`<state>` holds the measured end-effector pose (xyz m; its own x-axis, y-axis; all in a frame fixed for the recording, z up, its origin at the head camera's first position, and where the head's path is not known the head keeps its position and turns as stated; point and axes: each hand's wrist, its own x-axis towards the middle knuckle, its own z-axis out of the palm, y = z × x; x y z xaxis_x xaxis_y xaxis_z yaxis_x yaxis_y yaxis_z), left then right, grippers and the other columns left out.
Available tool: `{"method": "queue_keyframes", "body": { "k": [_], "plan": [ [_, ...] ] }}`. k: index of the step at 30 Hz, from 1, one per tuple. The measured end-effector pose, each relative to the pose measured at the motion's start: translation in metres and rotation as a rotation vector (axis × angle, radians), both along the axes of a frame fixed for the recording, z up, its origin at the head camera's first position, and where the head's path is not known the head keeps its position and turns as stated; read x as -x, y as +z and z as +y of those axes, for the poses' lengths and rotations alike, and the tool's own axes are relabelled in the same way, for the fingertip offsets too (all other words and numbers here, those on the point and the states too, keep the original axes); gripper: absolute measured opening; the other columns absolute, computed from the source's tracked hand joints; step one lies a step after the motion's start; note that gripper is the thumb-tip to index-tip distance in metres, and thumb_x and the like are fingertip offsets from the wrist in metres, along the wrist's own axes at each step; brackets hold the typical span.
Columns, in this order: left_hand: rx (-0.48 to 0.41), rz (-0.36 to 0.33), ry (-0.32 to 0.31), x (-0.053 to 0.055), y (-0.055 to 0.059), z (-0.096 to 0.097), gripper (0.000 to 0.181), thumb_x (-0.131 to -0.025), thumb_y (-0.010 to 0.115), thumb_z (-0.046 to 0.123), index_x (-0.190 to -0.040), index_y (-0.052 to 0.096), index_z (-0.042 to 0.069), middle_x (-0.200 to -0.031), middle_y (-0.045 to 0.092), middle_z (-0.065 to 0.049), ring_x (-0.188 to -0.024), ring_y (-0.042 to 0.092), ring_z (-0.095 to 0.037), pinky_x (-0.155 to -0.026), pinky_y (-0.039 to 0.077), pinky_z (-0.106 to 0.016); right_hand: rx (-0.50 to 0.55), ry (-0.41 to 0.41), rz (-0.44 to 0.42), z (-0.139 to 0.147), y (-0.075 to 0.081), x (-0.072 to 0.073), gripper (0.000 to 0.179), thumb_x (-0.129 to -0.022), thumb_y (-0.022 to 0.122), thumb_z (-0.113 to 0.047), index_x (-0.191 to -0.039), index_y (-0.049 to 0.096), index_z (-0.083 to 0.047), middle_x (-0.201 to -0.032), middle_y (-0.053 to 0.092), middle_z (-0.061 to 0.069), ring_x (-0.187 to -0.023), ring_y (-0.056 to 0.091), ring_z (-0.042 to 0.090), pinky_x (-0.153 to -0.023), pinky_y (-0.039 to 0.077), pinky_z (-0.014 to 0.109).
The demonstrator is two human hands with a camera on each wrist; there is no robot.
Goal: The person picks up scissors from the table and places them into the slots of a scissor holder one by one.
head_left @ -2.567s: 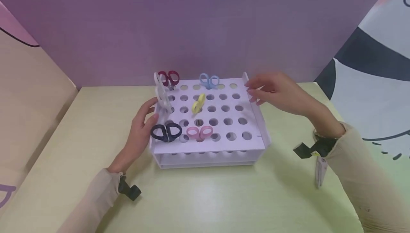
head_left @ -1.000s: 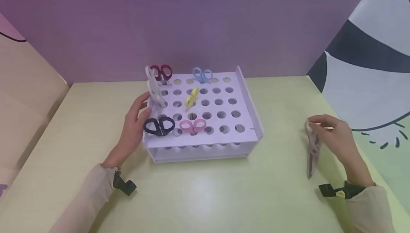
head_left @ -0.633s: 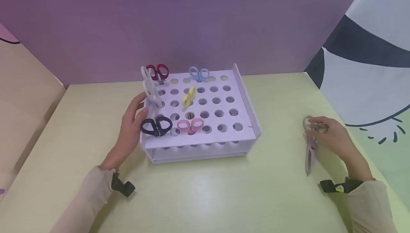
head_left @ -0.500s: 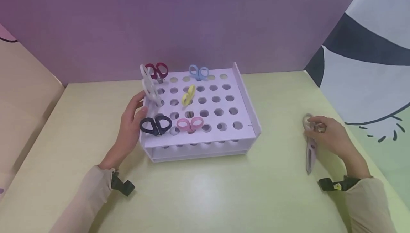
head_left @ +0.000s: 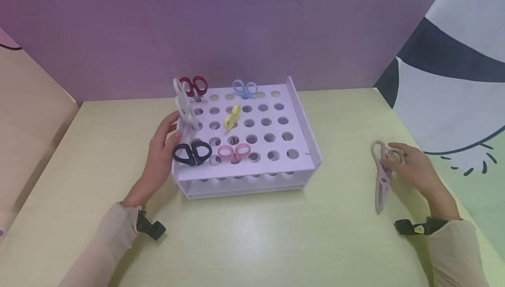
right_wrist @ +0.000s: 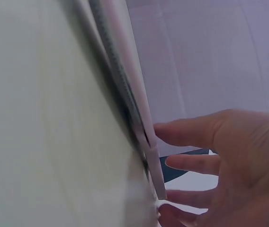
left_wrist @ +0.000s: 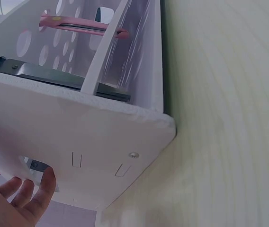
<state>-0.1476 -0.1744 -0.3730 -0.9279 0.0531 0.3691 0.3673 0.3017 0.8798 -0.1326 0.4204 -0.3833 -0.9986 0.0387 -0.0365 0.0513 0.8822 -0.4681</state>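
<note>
My left hand [head_left: 159, 153] holds the left side panel of the white holed rack [head_left: 289, 171]; in the left wrist view its fingertips are at the panel's cutout. To the right, pale pink scissors [head_left: 382, 181] lie on the table, blades pointing toward me. My right hand [head_left: 414, 168] is at their handles with relaxed, spread fingers, thumb and fingertips touching the handle edge in the right wrist view. In the rack stand scissors with black [head_left: 192, 153], pink [head_left: 234, 151], yellow [head_left: 232, 117], light blue [head_left: 245, 89], dark red [head_left: 193, 88] and white [head_left: 185, 105] handles.
The pale table [head_left: 252, 239] meets a purple back wall [head_left: 252, 28]. On the right is a panel with a black and white cartoon [head_left: 446, 54]. The rack's raised right side [head_left: 304, 122] stands above its holed top.
My right hand has come from the rack's right side to the scissors on the table and shifted slightly along their handles, uncovering the loops. My left hand stays on the rack.
</note>
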Motion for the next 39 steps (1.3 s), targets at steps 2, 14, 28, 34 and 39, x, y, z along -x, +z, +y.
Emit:
{"method": "queue_keyframes", "body": {
  "k": [2, 14, 28, 34, 39],
  "plan": [
    [0.002, 0.001, -0.001, 0.0, 0.0, 0.0, 0.048, -0.103, 0.044, 0.025, -0.151, 0.043, 0.021, -0.149, 0.045, 0.001, -0.13, 0.045, -0.018, -0.099, 0.043, -0.028, 0.011, 0.008, -0.02, 0.0, -0.001, -0.001, 0.065, -0.098, 0.061, -0.032, -0.143, 0.04, 0.009, -0.138, 0.037, 0.045, -0.123, 0.036, 0.062, -0.091, 0.036, 0.073],
    [-0.004, -0.004, 0.009, -0.002, 0.002, 0.001, 0.048, -0.103, 0.044, 0.026, -0.151, 0.043, 0.021, -0.148, 0.046, -0.001, -0.128, 0.046, -0.018, -0.095, 0.044, -0.023, 0.098, -0.013, -0.267, -0.002, 0.01, -0.005, 0.093, -0.089, 0.07, -0.051, -0.146, 0.031, 0.011, -0.129, 0.045, 0.039, -0.112, 0.048, 0.046, -0.083, 0.046, 0.047],
    [0.013, -0.016, 0.014, -0.002, 0.001, 0.001, 0.048, -0.104, 0.042, 0.025, -0.151, 0.042, 0.021, -0.149, 0.045, -0.001, -0.128, 0.044, -0.018, -0.099, 0.042, -0.029, 0.174, -0.009, -0.263, -0.002, 0.01, -0.007, 0.087, -0.091, 0.071, -0.041, -0.139, 0.029, 0.019, -0.12, 0.061, 0.03, -0.087, 0.056, 0.009, -0.072, 0.048, 0.023],
    [0.006, -0.017, 0.012, -0.001, 0.0, 0.001, 0.047, -0.104, 0.042, 0.023, -0.151, 0.042, 0.022, -0.149, 0.046, -0.001, -0.129, 0.044, -0.018, -0.1, 0.042, -0.036, 0.249, -0.042, -0.215, -0.001, 0.008, -0.008, 0.079, -0.092, 0.071, -0.037, -0.137, 0.032, 0.014, -0.097, 0.071, 0.002, -0.079, 0.056, -0.002, -0.069, 0.048, 0.02],
    [0.002, -0.004, 0.009, 0.0, -0.001, 0.001, 0.047, -0.104, 0.043, 0.023, -0.151, 0.043, 0.02, -0.149, 0.045, -0.001, -0.129, 0.044, -0.019, -0.1, 0.042, -0.033, 0.391, -0.093, -0.106, -0.001, 0.006, -0.009, 0.064, -0.092, 0.073, -0.028, -0.131, 0.039, 0.008, -0.082, 0.069, -0.014, -0.074, 0.065, 0.0, -0.067, 0.051, 0.016]
  ]
}}
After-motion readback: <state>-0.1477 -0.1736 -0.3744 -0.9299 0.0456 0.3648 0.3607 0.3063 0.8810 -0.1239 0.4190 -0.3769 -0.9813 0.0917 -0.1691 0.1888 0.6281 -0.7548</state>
